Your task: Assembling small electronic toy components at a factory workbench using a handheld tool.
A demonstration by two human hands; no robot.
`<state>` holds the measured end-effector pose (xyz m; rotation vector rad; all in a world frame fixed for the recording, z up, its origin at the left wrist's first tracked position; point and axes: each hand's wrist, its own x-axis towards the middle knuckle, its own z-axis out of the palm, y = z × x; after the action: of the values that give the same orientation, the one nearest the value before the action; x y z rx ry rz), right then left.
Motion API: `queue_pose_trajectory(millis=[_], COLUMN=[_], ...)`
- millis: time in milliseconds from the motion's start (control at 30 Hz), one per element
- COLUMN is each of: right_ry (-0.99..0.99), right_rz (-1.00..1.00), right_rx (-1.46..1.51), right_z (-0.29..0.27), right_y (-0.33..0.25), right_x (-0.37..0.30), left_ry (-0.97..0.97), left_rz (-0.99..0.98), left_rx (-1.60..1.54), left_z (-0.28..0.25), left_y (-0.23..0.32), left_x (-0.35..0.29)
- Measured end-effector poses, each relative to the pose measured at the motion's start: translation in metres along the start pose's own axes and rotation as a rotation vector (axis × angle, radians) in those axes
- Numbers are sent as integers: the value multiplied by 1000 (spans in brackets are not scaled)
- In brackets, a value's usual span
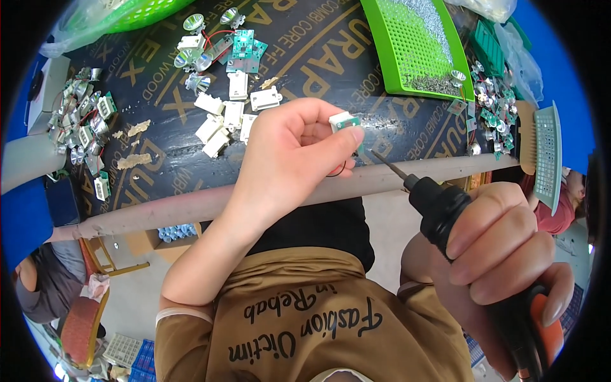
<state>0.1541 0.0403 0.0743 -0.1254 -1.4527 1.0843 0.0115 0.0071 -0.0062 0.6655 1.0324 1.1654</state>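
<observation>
My left hand pinches a white plastic housing with a small green circuit board between thumb and fingers, above the table's near edge. Part of a dark wire loop hangs below those fingers. My right hand is wrapped round a black and orange electric screwdriver. The thin bit points up and left toward the board, its tip a little apart from it. Just beyond my left hand lie several loose white housings. Behind them rest small reflector lamps with red wires and green circuit boards.
A green perforated tray holding many small screws stands at the back right. Piles of wired lamp assemblies lie at the left and right. A padded rail runs along the dark table's front edge. Other people sit at both sides.
</observation>
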Motion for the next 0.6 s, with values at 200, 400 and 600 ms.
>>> queue_pose_trajectory(millis=[200, 400, 600], right_ry=[-2, -6, -15], right_rz=[15, 9, 3], right_rx=[-21, -47, -56], right_z=[1, -1, -1], right_y=[1, 3, -2], right_x=[-5, -6, -11], left_ry=[-4, 2, 7], left_rz=[-1, 0, -4], left_rx=[-2, 4, 13], left_z=[0, 1, -1], left_y=[1, 1, 1], left_x=[0, 0, -2])
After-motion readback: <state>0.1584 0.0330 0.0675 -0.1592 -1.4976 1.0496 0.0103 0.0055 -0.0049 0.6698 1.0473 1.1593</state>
